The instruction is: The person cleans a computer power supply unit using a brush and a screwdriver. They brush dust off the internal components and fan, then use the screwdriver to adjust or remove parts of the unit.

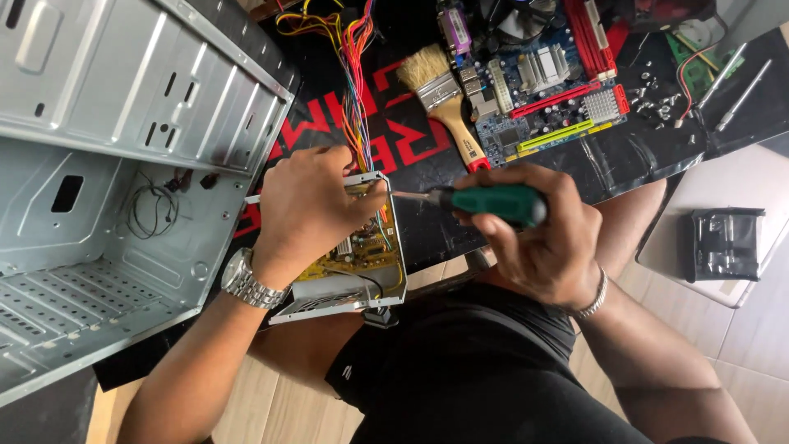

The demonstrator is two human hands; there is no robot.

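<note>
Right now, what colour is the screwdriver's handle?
Green with a black end, on the screwdriver in the right hand; head view.

The left hand (308, 205) hides the screwdriver (485, 203) tip and power supply (362, 255) corner.

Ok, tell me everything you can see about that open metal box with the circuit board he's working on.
The power supply box is an unpainted grey metal housing, lid off, showing a yellowish circuit board with small components. A bundle of coloured wires rises from its far end. The left hand grips its top edge, and the green-handled screwdriver in the right hand points at its right wall.
</note>
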